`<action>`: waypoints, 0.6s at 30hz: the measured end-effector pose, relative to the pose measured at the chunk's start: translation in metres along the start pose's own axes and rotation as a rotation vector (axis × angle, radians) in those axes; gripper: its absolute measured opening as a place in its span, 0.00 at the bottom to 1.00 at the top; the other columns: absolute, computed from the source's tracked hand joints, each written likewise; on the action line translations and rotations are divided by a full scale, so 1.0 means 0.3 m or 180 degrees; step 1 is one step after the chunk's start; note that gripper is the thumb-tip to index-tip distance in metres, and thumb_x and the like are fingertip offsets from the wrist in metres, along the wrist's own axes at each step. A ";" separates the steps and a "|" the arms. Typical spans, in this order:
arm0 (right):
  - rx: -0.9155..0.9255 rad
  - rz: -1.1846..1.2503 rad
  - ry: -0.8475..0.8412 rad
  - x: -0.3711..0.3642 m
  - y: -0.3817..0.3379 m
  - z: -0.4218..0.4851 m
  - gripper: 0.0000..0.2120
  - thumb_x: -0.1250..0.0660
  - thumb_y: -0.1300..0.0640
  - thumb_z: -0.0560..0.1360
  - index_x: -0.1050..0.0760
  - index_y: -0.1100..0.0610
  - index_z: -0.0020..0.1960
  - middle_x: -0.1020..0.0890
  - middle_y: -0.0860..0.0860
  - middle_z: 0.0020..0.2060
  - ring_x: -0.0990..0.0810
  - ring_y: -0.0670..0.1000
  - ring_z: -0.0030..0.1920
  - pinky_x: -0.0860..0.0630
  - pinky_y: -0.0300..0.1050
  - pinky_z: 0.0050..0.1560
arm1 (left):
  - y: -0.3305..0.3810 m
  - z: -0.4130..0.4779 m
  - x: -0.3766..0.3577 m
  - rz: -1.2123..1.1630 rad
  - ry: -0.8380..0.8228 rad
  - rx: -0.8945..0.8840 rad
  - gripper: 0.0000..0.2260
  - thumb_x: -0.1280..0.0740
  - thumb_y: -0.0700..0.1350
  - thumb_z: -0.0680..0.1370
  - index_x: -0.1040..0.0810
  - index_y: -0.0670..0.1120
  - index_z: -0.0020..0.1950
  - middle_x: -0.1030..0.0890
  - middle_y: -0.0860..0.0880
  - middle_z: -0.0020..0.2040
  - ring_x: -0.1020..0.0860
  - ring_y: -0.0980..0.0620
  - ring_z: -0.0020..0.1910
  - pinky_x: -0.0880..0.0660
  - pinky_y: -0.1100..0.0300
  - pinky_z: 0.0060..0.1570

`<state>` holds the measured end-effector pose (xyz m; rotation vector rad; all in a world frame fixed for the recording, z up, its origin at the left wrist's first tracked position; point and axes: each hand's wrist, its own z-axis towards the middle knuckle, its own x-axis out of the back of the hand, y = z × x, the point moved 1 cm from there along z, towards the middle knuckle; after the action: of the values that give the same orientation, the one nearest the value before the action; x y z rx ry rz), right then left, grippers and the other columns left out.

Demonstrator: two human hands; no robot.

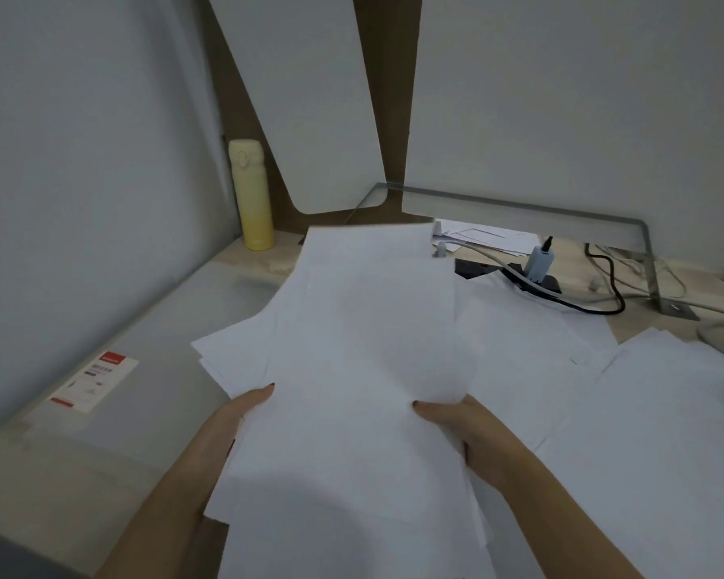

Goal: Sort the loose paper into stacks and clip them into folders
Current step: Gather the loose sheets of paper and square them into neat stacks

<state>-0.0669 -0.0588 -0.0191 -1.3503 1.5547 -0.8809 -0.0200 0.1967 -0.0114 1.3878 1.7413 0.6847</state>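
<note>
Fingers (259, 395) of left hand (222, 432), right hand (471, 432) grip paper sheaf (364, 348) | forearms (164, 507) converge | grip underneath apparently hidden

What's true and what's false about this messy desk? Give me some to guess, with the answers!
1. Both hands hold paper. True: the left hand and right hand grip the paper by its near sides.
2. The bottle is blue. False: the bottle is yellow.
3. The bottle stands upright. True.
4. A hand touches the bottle. False: it stands apart, far back on the left, and both hands are on the paper.
5. Loose sheets lie on the desk to the right. True.
</note>
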 end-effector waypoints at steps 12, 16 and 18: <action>0.0280 -0.0080 -0.0297 -0.007 -0.149 -0.043 0.13 0.33 0.66 0.71 0.21 0.57 0.53 0.14 0.54 0.46 0.15 0.53 0.44 0.19 0.41 0.39 | 0.127 -0.108 0.128 -0.0646 -0.0420 -0.1167 0.16 0.34 0.42 0.70 0.20 0.44 0.57 0.17 0.46 0.55 0.18 0.48 0.52 0.20 0.54 0.48; 0.0470 -0.0284 -0.0310 0.012 -0.225 -0.057 0.08 0.29 0.65 0.68 0.16 0.54 0.43 0.14 0.54 0.42 0.15 0.52 0.40 0.18 0.43 0.39 | 0.194 -0.137 0.159 -0.0824 -0.0795 -0.1322 0.13 0.34 0.45 0.67 0.14 0.45 0.48 0.15 0.48 0.48 0.16 0.51 0.44 0.18 0.57 0.40; 0.0590 -0.0323 -0.0253 0.026 -0.258 -0.071 0.08 0.29 0.64 0.67 0.16 0.53 0.40 0.14 0.53 0.40 0.15 0.52 0.38 0.18 0.44 0.39 | 0.227 -0.148 0.153 -0.0721 -0.0939 -0.1379 0.10 0.31 0.47 0.65 0.13 0.47 0.42 0.14 0.50 0.43 0.16 0.53 0.39 0.19 0.60 0.35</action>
<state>-0.0585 -0.0796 0.0583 -1.3225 1.3197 -0.9959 -0.0244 0.2610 0.0561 0.9251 1.3877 0.6470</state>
